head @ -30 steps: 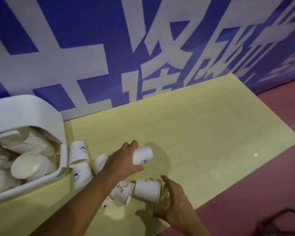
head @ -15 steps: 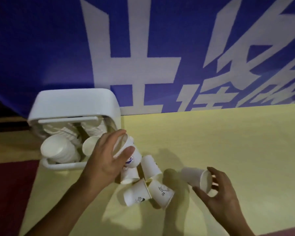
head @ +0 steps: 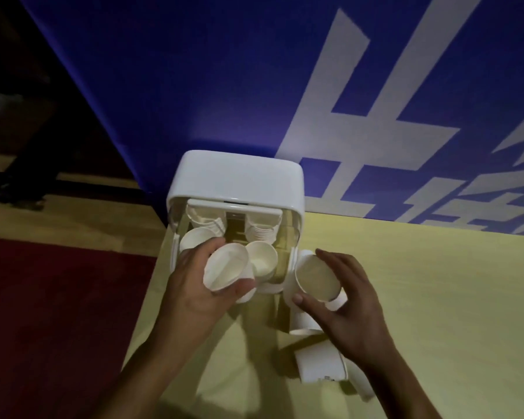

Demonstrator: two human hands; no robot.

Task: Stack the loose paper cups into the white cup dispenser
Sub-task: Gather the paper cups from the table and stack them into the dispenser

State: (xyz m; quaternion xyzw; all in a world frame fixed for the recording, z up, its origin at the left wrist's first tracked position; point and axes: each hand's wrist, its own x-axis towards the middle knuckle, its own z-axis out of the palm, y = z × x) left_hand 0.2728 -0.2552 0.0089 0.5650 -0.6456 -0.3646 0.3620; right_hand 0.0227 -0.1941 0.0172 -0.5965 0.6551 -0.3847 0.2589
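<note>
The white cup dispenser (head: 239, 179) stands at the table's left end, its open front facing me, with stacks of paper cups (head: 262, 234) inside. My left hand (head: 194, 285) grips a paper cup (head: 227, 267) right at the dispenser's opening, mouth towards me. My right hand (head: 351, 300) holds a second paper cup (head: 315, 278) just right of the dispenser, mouth towards me. Loose cups lie on the table under and near my right hand, one (head: 318, 365) on its side by my right wrist.
The yellow table (head: 451, 297) stretches to the right. A blue wall banner with white characters (head: 360, 101) rises behind the dispenser. Left of the table edge lies red floor (head: 58, 313) and a wooden strip.
The view swung left, bringing the dispenser to the centre. My left hand carried its cup up to the dispenser's opening. My right hand picked its cup up off the table and brought it beside the dispenser.
</note>
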